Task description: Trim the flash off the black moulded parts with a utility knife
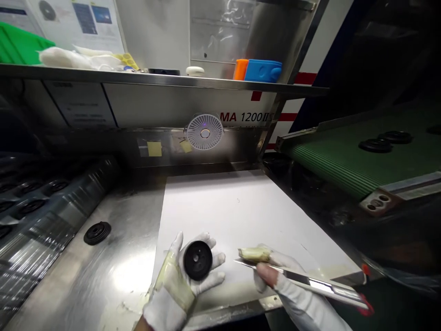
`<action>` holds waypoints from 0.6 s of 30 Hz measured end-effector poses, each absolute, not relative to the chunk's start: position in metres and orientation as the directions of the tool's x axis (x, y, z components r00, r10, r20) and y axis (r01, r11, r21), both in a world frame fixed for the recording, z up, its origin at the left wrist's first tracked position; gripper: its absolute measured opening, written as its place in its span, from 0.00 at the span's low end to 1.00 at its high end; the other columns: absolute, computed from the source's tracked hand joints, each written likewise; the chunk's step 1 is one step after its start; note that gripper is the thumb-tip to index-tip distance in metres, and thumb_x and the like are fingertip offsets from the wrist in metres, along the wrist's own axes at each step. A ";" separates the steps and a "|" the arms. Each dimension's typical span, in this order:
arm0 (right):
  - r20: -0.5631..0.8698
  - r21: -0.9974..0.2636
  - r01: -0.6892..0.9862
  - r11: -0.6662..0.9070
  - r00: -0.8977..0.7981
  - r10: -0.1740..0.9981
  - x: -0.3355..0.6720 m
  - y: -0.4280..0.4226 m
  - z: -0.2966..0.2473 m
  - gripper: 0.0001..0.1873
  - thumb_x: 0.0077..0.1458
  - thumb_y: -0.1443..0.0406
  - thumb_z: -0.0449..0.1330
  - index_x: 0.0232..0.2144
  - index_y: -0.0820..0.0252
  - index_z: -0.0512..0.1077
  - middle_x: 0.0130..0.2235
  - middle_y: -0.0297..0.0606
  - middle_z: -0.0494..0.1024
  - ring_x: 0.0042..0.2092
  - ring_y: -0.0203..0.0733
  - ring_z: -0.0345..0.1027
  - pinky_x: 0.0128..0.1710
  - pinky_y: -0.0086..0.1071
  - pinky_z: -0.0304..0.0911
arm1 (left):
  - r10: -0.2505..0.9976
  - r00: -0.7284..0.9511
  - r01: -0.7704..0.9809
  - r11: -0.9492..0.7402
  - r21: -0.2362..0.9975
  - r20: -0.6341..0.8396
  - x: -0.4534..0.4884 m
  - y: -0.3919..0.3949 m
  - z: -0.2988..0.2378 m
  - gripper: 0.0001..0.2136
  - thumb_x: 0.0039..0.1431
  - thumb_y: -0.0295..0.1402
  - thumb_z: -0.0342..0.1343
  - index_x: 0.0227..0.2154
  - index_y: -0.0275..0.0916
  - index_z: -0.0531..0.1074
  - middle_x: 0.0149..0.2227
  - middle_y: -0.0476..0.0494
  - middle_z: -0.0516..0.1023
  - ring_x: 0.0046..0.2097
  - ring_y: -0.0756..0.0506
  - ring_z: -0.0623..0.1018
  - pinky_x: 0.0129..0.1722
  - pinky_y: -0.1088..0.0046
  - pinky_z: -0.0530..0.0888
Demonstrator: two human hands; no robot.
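My left hand (186,280), in a stained white glove, cradles a round black disc part (197,260) in its curled fingers, over the near edge of a white sheet (237,207). Just to the right, my right hand (275,271), also gloved, grips a long thin metal blade (310,282) with a red end. The blade's tip points left toward the disc and stops a little short of it. The taped forefinger lies along the blade.
Another black disc (97,232) lies on the steel bench at left. A tray of discs (27,197) runs along the left edge. Two more discs (386,141) sit on a green conveyor belt (344,161) at right. A small fan (204,131) hangs under the shelf (155,78).
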State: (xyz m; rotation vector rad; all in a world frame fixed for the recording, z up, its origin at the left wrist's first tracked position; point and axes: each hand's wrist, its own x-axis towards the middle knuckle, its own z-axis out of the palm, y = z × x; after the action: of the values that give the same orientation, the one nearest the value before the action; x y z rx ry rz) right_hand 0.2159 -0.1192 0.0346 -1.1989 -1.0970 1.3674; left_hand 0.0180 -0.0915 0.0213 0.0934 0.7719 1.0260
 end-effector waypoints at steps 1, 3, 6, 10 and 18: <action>-0.108 -0.991 -0.077 -0.113 -0.073 0.991 0.213 -0.116 0.038 0.13 0.48 0.57 0.62 0.22 0.61 0.72 0.26 0.36 0.71 0.31 0.41 0.65 0.36 0.34 0.62 | 0.819 0.285 -0.751 0.514 0.415 -0.498 0.015 -0.094 0.021 0.17 0.54 0.39 0.51 0.45 0.35 0.66 0.48 0.36 0.71 0.45 0.32 0.74 0.35 0.56 0.75; -0.086 -0.991 -0.088 -0.101 -0.158 0.984 0.206 -0.110 0.043 0.08 0.51 0.62 0.61 0.25 0.61 0.73 0.31 0.37 0.73 0.36 0.42 0.67 0.41 0.35 0.60 | 0.852 0.301 -0.757 0.487 0.437 -0.428 0.010 -0.099 0.020 0.17 0.55 0.37 0.51 0.47 0.37 0.65 0.46 0.37 0.73 0.42 0.35 0.76 0.33 0.59 0.75; -0.066 -0.969 -0.217 -0.122 -0.249 0.966 0.194 -0.101 0.045 0.01 0.49 0.68 0.61 0.28 0.61 0.71 0.30 0.34 0.72 0.33 0.39 0.67 0.40 0.35 0.61 | 0.827 0.341 -0.674 0.547 0.497 -0.447 0.007 -0.099 0.014 0.19 0.55 0.40 0.51 0.47 0.34 0.65 0.35 0.37 0.76 0.26 0.43 0.76 0.18 0.73 0.69; -0.157 -0.959 -0.191 -0.208 -0.250 0.955 0.174 -0.096 0.039 0.07 0.48 0.65 0.62 0.25 0.64 0.72 0.28 0.36 0.73 0.32 0.39 0.68 0.39 0.33 0.62 | 0.823 0.240 -0.656 0.529 0.539 -0.515 0.013 -0.098 0.013 0.18 0.53 0.44 0.52 0.33 0.29 0.70 0.24 0.39 0.74 0.22 0.45 0.74 0.15 0.74 0.67; -0.196 -0.979 -0.010 -0.201 -0.178 0.964 0.154 -0.097 0.036 0.18 0.43 0.54 0.65 0.29 0.65 0.74 0.27 0.40 0.75 0.34 0.47 0.70 0.34 0.36 0.66 | 0.799 0.167 -0.676 0.519 0.523 -0.577 0.021 -0.103 0.030 0.13 0.51 0.39 0.54 0.25 0.31 0.70 0.20 0.42 0.73 0.19 0.47 0.72 0.14 0.74 0.66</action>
State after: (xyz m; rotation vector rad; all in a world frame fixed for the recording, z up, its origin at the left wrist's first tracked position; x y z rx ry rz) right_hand 0.1537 -0.0966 0.0356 -1.2461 -1.2163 1.5044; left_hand 0.0212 -0.1033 0.0296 0.1575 0.9271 1.0561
